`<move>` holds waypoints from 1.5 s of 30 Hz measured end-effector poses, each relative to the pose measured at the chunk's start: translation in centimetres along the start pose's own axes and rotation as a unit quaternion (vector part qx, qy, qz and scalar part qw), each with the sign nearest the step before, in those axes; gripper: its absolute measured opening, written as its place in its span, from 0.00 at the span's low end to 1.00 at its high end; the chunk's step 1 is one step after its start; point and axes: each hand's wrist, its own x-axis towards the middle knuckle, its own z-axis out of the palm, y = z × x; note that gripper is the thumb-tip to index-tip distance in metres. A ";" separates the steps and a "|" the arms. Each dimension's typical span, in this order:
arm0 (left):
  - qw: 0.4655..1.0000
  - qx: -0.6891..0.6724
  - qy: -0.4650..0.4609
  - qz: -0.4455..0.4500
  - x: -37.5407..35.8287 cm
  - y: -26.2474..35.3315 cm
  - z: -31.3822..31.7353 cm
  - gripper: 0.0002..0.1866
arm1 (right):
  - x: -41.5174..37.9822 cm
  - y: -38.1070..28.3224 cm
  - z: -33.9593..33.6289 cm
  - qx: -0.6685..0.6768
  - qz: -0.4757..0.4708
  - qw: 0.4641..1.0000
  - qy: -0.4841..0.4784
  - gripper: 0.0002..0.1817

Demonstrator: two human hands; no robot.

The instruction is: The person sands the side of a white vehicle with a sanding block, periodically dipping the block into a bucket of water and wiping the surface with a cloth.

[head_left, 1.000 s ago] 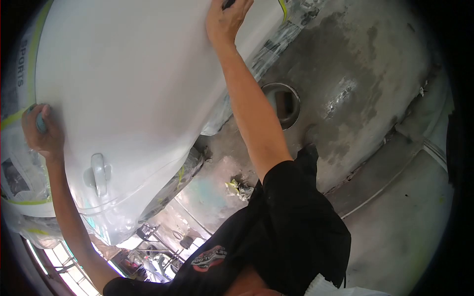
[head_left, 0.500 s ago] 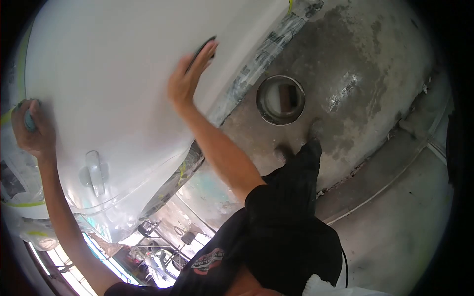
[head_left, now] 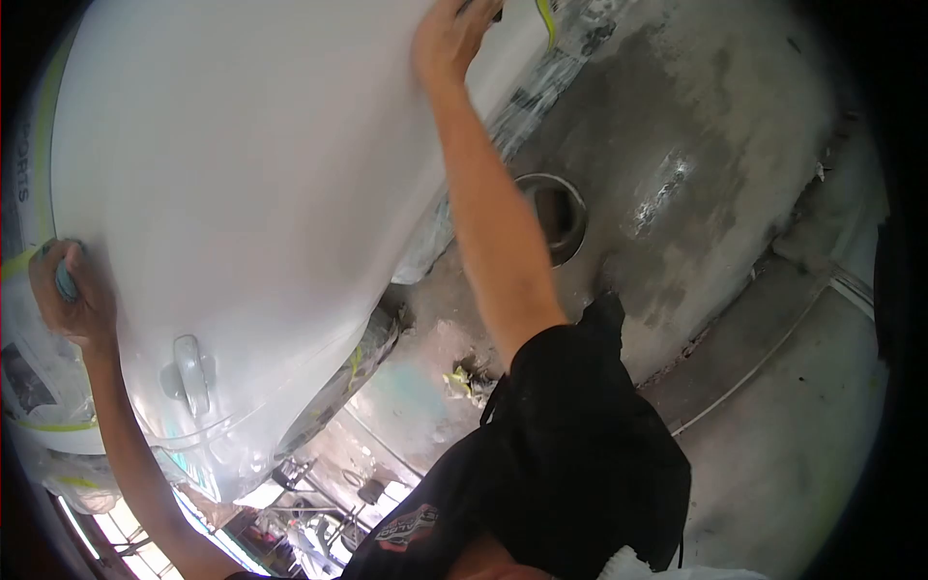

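Observation:
A pale car door panel [head_left: 251, 174] fills the upper left, with its door handle [head_left: 191, 375] near the lower edge. My right hand [head_left: 452, 43] lies against the far part of the panel, closed on a dark flat pad [head_left: 497, 14], mostly hidden by the fingers and the frame's edge. At the panel's left edge is my left hand [head_left: 77, 295], its fingers curled around a blue-green lump [head_left: 66, 280] whose kind I cannot make out.
Yellow-green masking tape [head_left: 43, 145] and plastic film border the panel. A round metal bucket [head_left: 583, 217] stands on the wet, stained floor [head_left: 677, 116], partly behind my right forearm. Clutter and metal frames [head_left: 319, 517] lie below the car's edge.
My right hand has slid up and to the right along the panel with the dark pad. My left hand stays at the panel's left edge; the whole view has shifted slightly.

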 end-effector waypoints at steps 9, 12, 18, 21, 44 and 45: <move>0.999 -0.036 0.008 0.002 0.7 1.1 0.2 0.08 | 7.9 5.4 -1.0 0.080 -0.104 0.991 -0.036 0.37; 0.999 -0.026 0.012 -0.014 0.9 1.2 0.0 0.07 | 7.8 3.6 -0.4 0.008 -0.104 0.995 -0.006 0.35; 1.000 0.016 0.003 -0.027 1.2 2.7 0.1 0.05 | -23.4 2.3 -1.7 -0.385 -0.273 0.788 -0.395 0.50; 1.000 0.012 0.014 -0.014 1.6 2.3 0.2 0.05 | -19.1 1.9 -0.8 -0.339 -0.312 0.839 -0.291 0.49; 0.999 0.030 0.031 -0.018 2.4 3.7 0.1 0.07 | -19.9 -4.0 0.8 -0.320 -0.366 0.813 -0.319 0.44; 0.999 0.028 0.023 -0.026 2.1 3.7 -0.1 0.08 | -21.5 -2.3 0.6 -0.239 -0.439 0.795 -0.342 0.43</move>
